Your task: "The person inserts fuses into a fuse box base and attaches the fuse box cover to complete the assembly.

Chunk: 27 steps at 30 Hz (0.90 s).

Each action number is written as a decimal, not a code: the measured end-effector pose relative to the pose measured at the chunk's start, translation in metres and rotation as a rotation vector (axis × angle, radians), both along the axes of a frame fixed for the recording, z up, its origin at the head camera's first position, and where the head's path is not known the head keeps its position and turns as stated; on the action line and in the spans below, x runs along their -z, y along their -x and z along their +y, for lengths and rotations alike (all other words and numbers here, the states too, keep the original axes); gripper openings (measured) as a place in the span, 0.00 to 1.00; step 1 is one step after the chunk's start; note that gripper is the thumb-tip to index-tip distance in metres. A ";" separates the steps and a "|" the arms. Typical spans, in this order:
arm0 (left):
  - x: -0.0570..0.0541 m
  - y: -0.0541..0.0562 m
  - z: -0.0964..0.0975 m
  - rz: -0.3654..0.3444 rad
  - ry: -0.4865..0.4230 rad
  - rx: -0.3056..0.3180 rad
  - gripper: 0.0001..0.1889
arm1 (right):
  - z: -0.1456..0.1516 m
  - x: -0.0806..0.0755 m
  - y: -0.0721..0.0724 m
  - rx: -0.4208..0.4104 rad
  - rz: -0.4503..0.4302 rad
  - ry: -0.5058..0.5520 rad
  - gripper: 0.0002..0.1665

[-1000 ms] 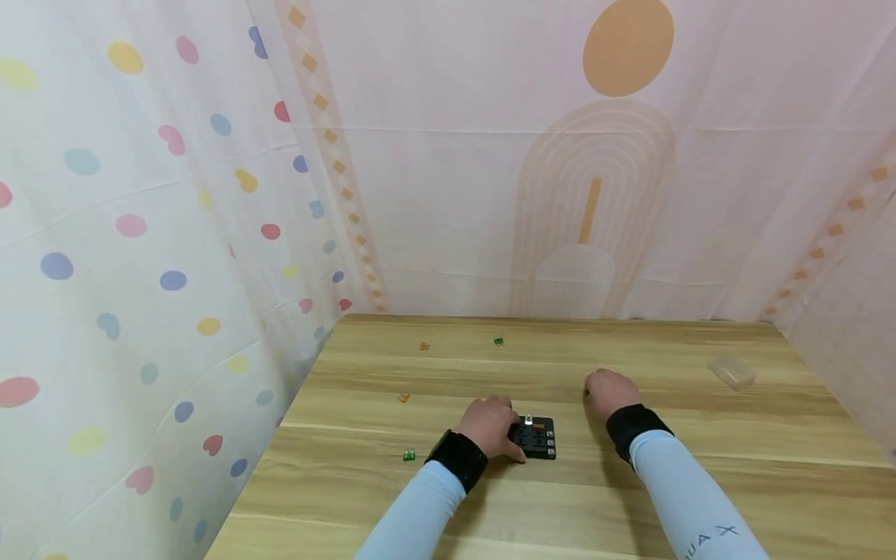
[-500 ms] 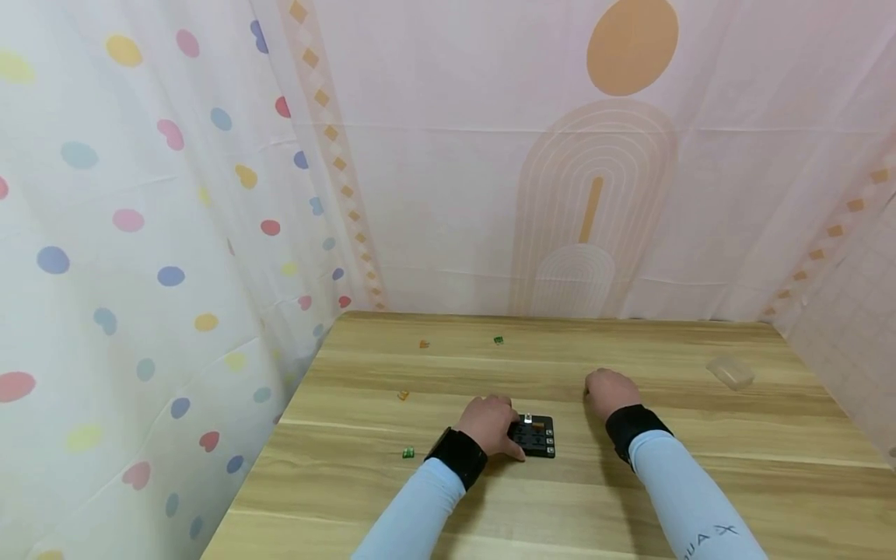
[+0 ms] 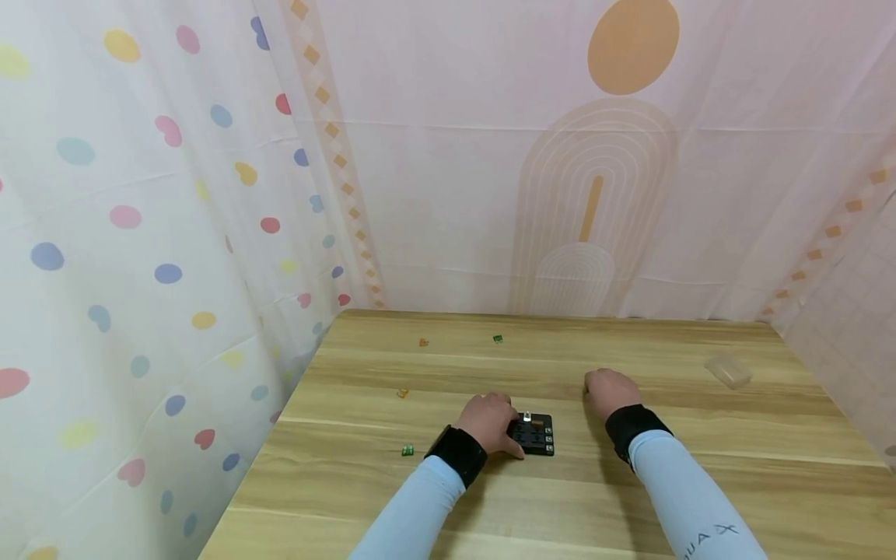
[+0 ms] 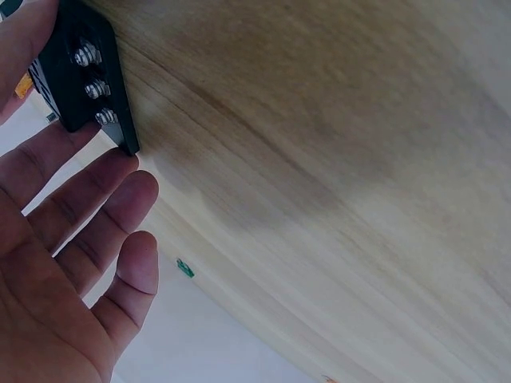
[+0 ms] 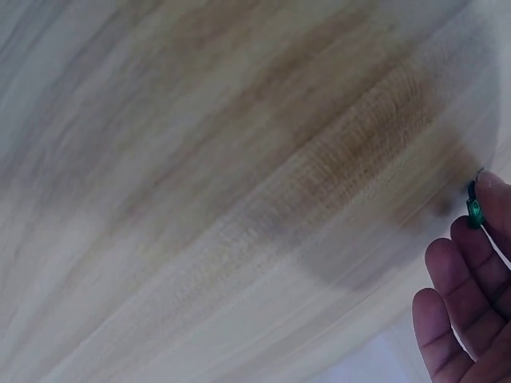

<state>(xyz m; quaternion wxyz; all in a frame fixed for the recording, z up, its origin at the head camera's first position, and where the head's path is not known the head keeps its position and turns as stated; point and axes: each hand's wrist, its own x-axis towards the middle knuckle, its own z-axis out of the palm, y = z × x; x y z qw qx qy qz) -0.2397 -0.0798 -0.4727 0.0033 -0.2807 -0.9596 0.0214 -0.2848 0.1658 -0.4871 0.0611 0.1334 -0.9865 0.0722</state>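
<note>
Currently, the left hand (image 3: 488,425) grips the left side of a black fuse block (image 3: 536,437) on the wood-grain surface (image 3: 560,509), while the right hand (image 3: 611,392), apart from the block on its right, pinches a green blade fuse (image 5: 475,211) between thumb and forefinger.

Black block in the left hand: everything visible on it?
The black block looks like plastic, roughly rectangular, lying flat on the wooden table. Three silver terminals line its right edge, another silver terminal stands at its far edge, and an orange piece sits in its top. The left hand grips its left end, hiding part.
</note>
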 end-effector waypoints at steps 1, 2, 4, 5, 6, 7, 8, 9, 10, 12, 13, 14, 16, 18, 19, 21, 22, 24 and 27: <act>0.000 0.000 0.000 0.001 0.002 0.002 0.29 | 0.000 0.000 0.000 0.001 0.001 0.001 0.07; 0.000 0.000 0.000 0.002 0.000 0.003 0.29 | 0.000 0.000 0.000 -0.001 0.001 0.001 0.07; -0.001 -0.001 0.000 0.002 0.003 0.005 0.28 | 0.001 0.000 0.000 -0.003 0.000 0.001 0.08; -0.001 -0.001 0.000 0.002 0.002 0.005 0.28 | 0.001 0.000 0.000 -0.004 -0.001 0.001 0.08; -0.001 -0.001 0.000 0.001 0.002 0.005 0.28 | 0.001 0.000 0.000 -0.005 -0.003 0.001 0.08; -0.001 -0.001 0.000 -0.001 0.000 0.004 0.28 | 0.002 0.000 0.000 -0.006 -0.007 0.002 0.08; -0.002 -0.001 0.000 -0.004 0.000 0.003 0.28 | 0.002 0.000 0.000 -0.006 -0.010 0.002 0.07; -0.002 -0.002 0.000 -0.007 0.002 0.002 0.28 | 0.002 0.000 0.000 -0.004 -0.014 0.004 0.07; -0.003 -0.002 0.000 -0.009 0.001 0.001 0.28 | 0.002 0.000 0.000 -0.003 -0.017 0.007 0.07; -0.003 -0.002 0.000 -0.010 -0.002 0.001 0.28 | 0.003 -0.001 0.000 -0.005 -0.016 0.014 0.06; -0.003 -0.002 0.000 -0.007 -0.001 0.002 0.28 | 0.003 -0.001 0.000 -0.007 -0.014 0.018 0.06; -0.003 -0.002 0.000 -0.004 0.001 0.004 0.29 | 0.003 -0.001 -0.001 -0.008 -0.012 0.020 0.06; -0.003 -0.002 0.000 0.002 0.001 0.006 0.29 | 0.003 -0.002 -0.001 -0.010 -0.005 0.027 0.06; -0.003 -0.001 0.000 0.008 0.002 0.009 0.29 | 0.003 -0.002 -0.002 -0.013 0.001 0.032 0.07; -0.003 -0.001 0.000 0.009 0.003 0.009 0.29 | 0.003 -0.002 -0.002 -0.012 0.004 0.035 0.07; -0.003 -0.002 0.000 0.006 0.002 0.008 0.29 | 0.003 -0.003 -0.002 -0.012 0.006 0.040 0.07; -0.004 -0.002 0.000 0.006 0.003 0.007 0.29 | 0.003 -0.002 -0.002 -0.011 0.008 0.041 0.07; -0.004 -0.002 0.000 0.001 0.002 0.003 0.29 | 0.003 -0.003 -0.002 -0.011 0.010 0.044 0.07; -0.005 -0.002 0.000 -0.007 -0.001 -0.005 0.29 | 0.003 -0.004 -0.003 -0.015 0.018 0.043 0.08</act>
